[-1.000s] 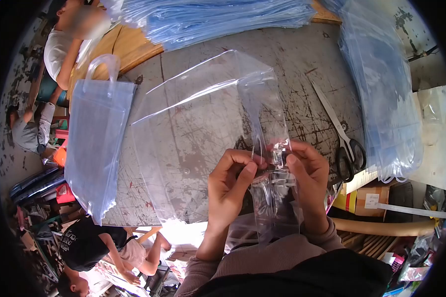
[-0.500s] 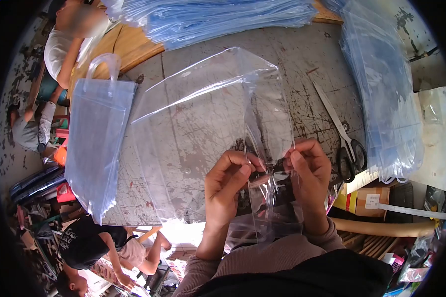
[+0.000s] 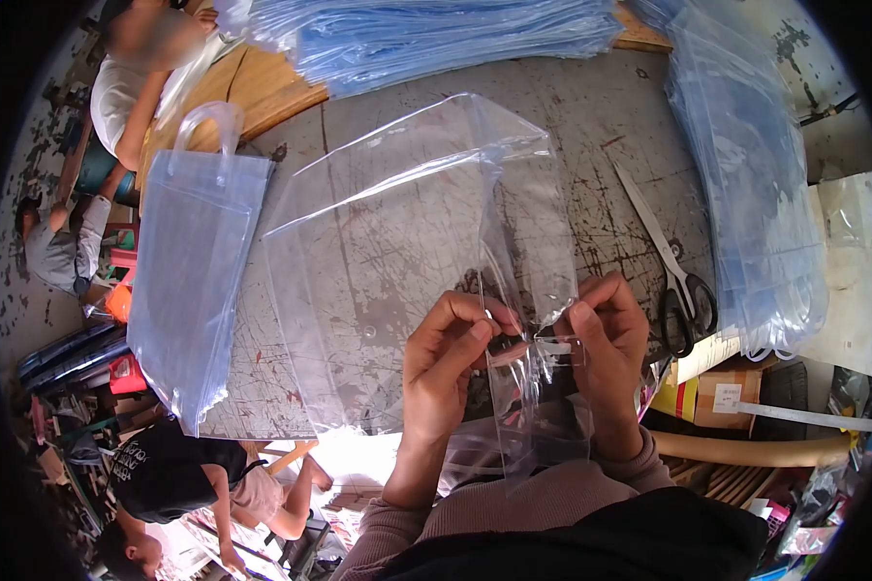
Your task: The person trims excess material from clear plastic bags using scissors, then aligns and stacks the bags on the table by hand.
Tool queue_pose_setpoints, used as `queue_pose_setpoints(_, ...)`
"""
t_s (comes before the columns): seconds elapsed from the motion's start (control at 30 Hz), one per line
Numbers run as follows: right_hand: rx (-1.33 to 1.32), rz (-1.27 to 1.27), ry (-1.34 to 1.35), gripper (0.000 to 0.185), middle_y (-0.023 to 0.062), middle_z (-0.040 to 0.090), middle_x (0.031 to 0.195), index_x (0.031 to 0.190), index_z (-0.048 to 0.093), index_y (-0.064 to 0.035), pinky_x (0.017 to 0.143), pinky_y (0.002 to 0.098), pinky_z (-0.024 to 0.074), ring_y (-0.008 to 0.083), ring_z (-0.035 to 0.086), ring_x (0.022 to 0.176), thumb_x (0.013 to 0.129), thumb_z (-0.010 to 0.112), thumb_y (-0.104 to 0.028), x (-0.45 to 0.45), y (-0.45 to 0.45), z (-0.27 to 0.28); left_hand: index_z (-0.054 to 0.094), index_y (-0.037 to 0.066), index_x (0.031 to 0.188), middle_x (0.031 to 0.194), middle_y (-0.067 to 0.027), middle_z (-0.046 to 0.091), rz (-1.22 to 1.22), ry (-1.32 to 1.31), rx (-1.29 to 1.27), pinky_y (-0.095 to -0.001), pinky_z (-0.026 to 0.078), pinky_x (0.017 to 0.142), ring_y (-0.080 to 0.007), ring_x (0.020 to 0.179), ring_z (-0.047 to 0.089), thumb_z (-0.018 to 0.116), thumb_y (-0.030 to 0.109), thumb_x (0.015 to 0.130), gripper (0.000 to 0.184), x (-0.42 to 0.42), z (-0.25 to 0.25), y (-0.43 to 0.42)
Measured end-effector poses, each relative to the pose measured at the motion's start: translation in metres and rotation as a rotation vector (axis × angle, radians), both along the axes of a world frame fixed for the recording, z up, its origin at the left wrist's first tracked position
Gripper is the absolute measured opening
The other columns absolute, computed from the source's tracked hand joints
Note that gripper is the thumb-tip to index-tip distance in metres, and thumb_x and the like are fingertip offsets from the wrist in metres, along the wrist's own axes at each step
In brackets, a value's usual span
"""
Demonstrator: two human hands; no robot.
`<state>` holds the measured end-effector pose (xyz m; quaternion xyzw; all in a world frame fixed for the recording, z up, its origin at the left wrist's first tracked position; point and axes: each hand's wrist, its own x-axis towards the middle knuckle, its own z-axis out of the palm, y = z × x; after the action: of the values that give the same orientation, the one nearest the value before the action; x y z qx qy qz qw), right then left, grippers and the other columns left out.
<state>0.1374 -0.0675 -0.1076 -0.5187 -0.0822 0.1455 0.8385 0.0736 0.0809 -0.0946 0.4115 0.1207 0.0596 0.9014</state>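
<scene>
A clear plastic bag (image 3: 388, 223) lies across the scratched grey table, its near side raised towards my body. My left hand (image 3: 446, 358) pinches one edge of the bag between thumb and fingers. Opposite it, my right hand (image 3: 606, 334) grips the other edge the same way. Between the two hands the plastic is creased and shiny, and a strip of it hangs down over the table's front edge. To the right of my right hand lies a pair of scissors (image 3: 683, 276) with black handles, blades pointing away from me.
A stack of bluish clear bags with a looped handle (image 3: 199, 252) lies at left. More plastic bags are piled at the back (image 3: 446, 39) and along the right (image 3: 746, 194). Other people sit at the upper left and lower left. A cardboard box (image 3: 727, 395) stands below right.
Both hands keep their pinch on the bag with only slight finger movement. The plastic between them has shifted a little. The person at lower left has moved an arm.
</scene>
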Motion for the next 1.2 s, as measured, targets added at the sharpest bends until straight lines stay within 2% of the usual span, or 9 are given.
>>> queue_pose_setpoints(0.37,-0.046,-0.012,-0.059,0.008,0.0043,0.051,0.082,0.087,0.048,-0.0016,0.061,0.0208,0.0393,0.007,0.047,0.068,0.089,0.055,0.001,0.002,-0.001,0.0,0.054,-0.001,0.097,0.102,-0.0142,0.057,-0.013,-0.01,0.015,-0.0316,0.051,0.083,-0.0179,0.097,0.057,0.051,0.005,0.09,0.01,0.001,0.0,-0.003)
queue_pose_setpoints(0.47,-0.059,-0.173,-0.149,0.008,0.004,0.05,0.079,0.086,0.047,-0.0022,0.059,0.021,0.0376,0.0071,0.045,0.066,0.092,0.052,-0.004,0.002,0.0,-0.004,0.061,0.01,0.117,0.126,-0.0114,0.051,-0.212,-0.212,0.963,-0.0393,0.047,0.092,-0.0295,0.113,0.054,0.067,0.011,0.08,0.037,0.007,0.013,-0.006)
queue_pose_setpoints(0.57,-0.049,-0.455,-0.297,0.016,0.0015,0.045,0.067,0.09,0.048,-0.0008,0.05,0.0225,0.034,0.007,0.037,0.054,0.097,0.042,-0.013,0.006,-0.008,-0.008,0.062,0.012,0.12,0.134,-0.0131,0.046,-0.212,-0.257,1.333,-0.0416,0.042,0.097,-0.0325,0.121,0.046,0.073,0.015,0.073,0.048,0.013,0.008,-0.018)
queue_pose_setpoints(0.63,-0.179,-0.539,-0.391,0.035,-0.0041,0.028,0.053,0.125,0.042,0.0006,0.042,0.0229,0.0218,0.0052,0.026,0.046,0.1,0.037,-0.024,0.001,-0.018,0.003,0.06,0.014,0.123,0.138,-0.0109,0.044,-0.223,-0.261,1.339,-0.0432,0.042,0.098,-0.0339,0.124,0.042,0.073,0.022,0.072,0.052,0.012,0.005,-0.019)
queue_pose_setpoints(0.67,-0.179,-0.542,-0.393,0.035,-0.0041,0.028,0.053,0.125,0.042,0.0006,0.042,0.0229,0.0218,0.0052,0.026,0.046,0.1,0.037,-0.024,0.0,-0.019,0.012,0.059,0.014,0.123,0.138,-0.0108,0.043,-0.235,-0.261,1.374,-0.0436,0.042,0.098,-0.0332,0.125,0.042,0.072,0.022,0.073,0.052,0.012,0.005,-0.02)
queue_pose_setpoints(0.73,-0.154,-0.671,-0.596,0.065,-0.0023,0.032,0.046,0.145,-0.001,0.0014,0.039,0.0245,0.027,0.0077,0.025,0.039,0.1,0.037,-0.025,-0.004,-0.021,0.027,0.058,0.015,0.124,0.139,-0.0107,0.043,-0.253,-0.26,1.404,-0.044,0.041,0.099,-0.0325,0.125,0.042,0.072,0.022,0.074,0.052,0.011,0.004,-0.021)
queue_pose_setpoints(0.9,-0.362,-0.77,-0.739,0.076,-0.0001,0.039,0.045,0.143,-0.019,-0.0039,0.038,0.0248,0.0308,0.0081,0.03,0.039,0.1,0.034,-0.037,-0.016,-0.02,0.018,0.054,0.016,0.129,0.141,-0.0095,0.041,-0.281,-0.246,1.51,-0.043,0.042,0.097,-0.0309,0.126,0.042,0.07,0.023,0.075,0.056,0.011,0.004,-0.023)
queue_pose_setpoints(0.97,-0.421,-0.602,-0.69,0.077,-0.0002,0.04,0.046,0.143,-0.018,-0.0038,0.038,0.026,0.0314,0.0088,0.031,0.039,0.099,0.033,-0.041,-0.018,-0.021,0.016,0.054,0.016,0.129,0.141,-0.0091,0.041,-0.28,-0.248,1.526,-0.0426,0.043,0.097,-0.0301,0.126,0.042,0.07,0.023,0.075,0.056,0.012,0.003,-0.023)
queue_pose_setpoints(1.2,-0.433,-0.748,-0.706,0.08,0.0002,0.041,0.047,0.143,-0.02,-0.006,0.039,0.026,0.0301,0.0085,0.032,0.04,0.098,0.034,-0.044,-0.019,-0.016,0.032,0.053,0.017,0.129,0.142,-0.008,0.04,-0.276,-0.234,1.616,-0.0415,0.042,0.096,-0.0281,0.127,0.041,0.068,0.026,0.077,0.054,0.01,0.003,-0.026)
